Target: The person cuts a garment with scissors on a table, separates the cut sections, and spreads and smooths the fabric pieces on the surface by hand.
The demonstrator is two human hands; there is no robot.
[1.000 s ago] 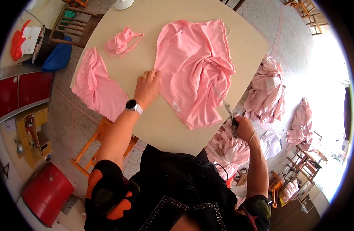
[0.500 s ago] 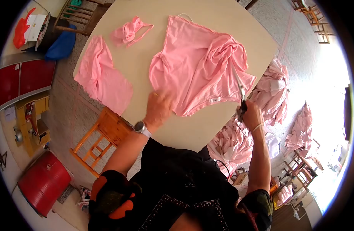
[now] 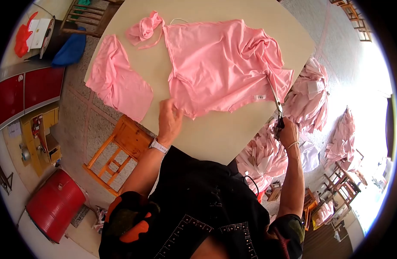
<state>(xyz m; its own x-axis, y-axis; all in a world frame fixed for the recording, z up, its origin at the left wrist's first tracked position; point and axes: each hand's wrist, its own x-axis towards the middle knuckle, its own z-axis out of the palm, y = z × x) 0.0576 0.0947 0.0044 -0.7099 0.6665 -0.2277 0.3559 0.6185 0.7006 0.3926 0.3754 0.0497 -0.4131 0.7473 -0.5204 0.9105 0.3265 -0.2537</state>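
A large pink cloth [image 3: 215, 64] lies spread on the cream table [image 3: 215, 138], with a small white label near its lower edge. My left hand [image 3: 170, 123] is at the cloth's lower left corner, its fingers bent together at the edge; whether fabric is pinched between them is hard to see. My right hand [image 3: 289, 133] grips dark-handled scissors [image 3: 279, 110], whose blades point up over the cloth's right part. To the left lie a second pink piece [image 3: 120, 77] and a small crumpled pink piece with a strap [image 3: 144, 29].
Bundles of pale pink cloth [image 3: 263, 157] sit on the floor beyond the table's right edge, with another bundle [image 3: 311, 97] behind. A wooden chair [image 3: 125, 140] stands at the table's lower left. Further left is a red drum [image 3: 56, 205].
The large cloth has turned and spread out leftward, its label moving from the lower left to the lower right. My left hand moved down; my right hand shifted slightly right with the scissors.
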